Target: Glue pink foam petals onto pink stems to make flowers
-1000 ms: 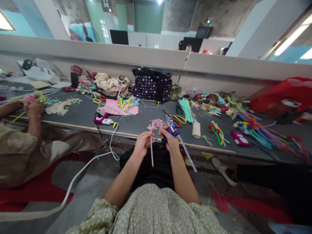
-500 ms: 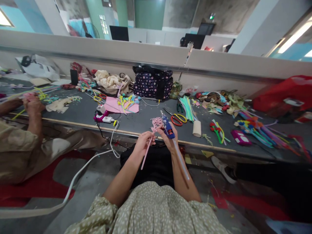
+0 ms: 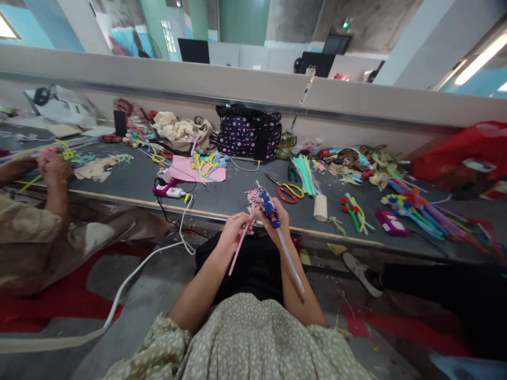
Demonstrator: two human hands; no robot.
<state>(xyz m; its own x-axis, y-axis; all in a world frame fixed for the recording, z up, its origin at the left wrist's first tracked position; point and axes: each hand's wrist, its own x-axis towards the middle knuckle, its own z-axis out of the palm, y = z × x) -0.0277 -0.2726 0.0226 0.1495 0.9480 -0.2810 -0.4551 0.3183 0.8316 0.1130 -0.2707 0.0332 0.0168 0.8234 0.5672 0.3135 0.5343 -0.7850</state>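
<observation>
Over the near edge of a long dark-grey table [image 3: 233,194], a blue plastic glue gun [image 3: 270,208] is pointing away, a long translucent stick [image 3: 291,261] trailing from its rear. A slim, straight pink stem [image 3: 239,249] is slanting below a ruffled pink cluster [image 3: 252,198]; whether they are joining is unclear. The right hand [image 3: 281,211] is curling around the gun; the left hand [image 3: 236,227] is pinching the stem, fingers nearly closed.

R hand [image 3: 282,215] part. hidden bhd glue gun [image 3: 269,207]; co-worker [image 3: 34,240] cut off L.

A dark table [image 3: 222,196] bears scissors [image 3: 281,185], pink paper [image 3: 182,168] and a bag [image 3: 247,134].
</observation>
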